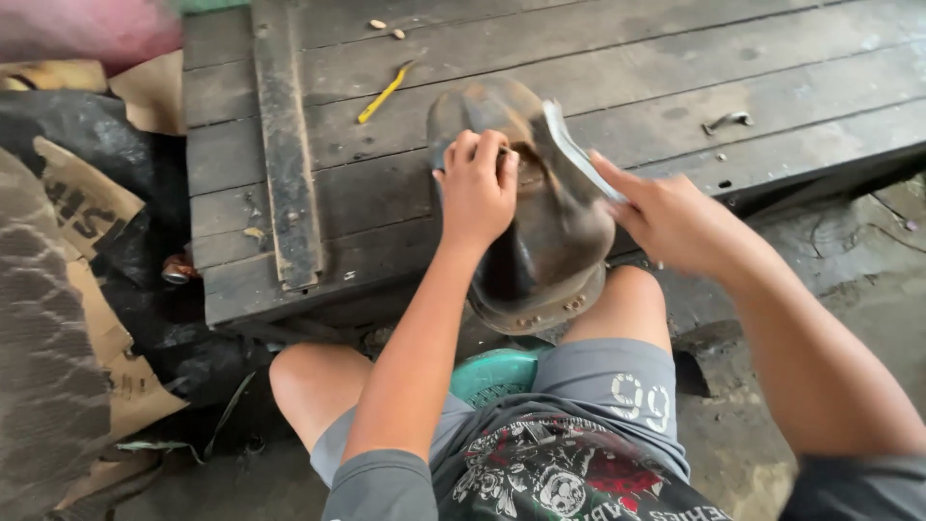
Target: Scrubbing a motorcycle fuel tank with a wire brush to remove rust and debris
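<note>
We find a dark leather boot (540, 222) lying sole-up between the person's knees, its toe resting on the near edge of the wooden counter (675, 87) and its heel hanging toward the lap. The left hand (476, 188) is closed in a fist on the boot's left side, pinning it. The right hand (675, 224) pinches a thin pale strip (577, 150) that lies along the right edge of the sole, fingers narrow around it. We judge the work mid-course: the strip stands partly free of the sole; whether it is coming off or going on, we cannot tell. Nails show in the heel. A yellow tool (384, 94) lies far left on the counter, untouched; a small metal piece (725, 121) lies far right.
</note>
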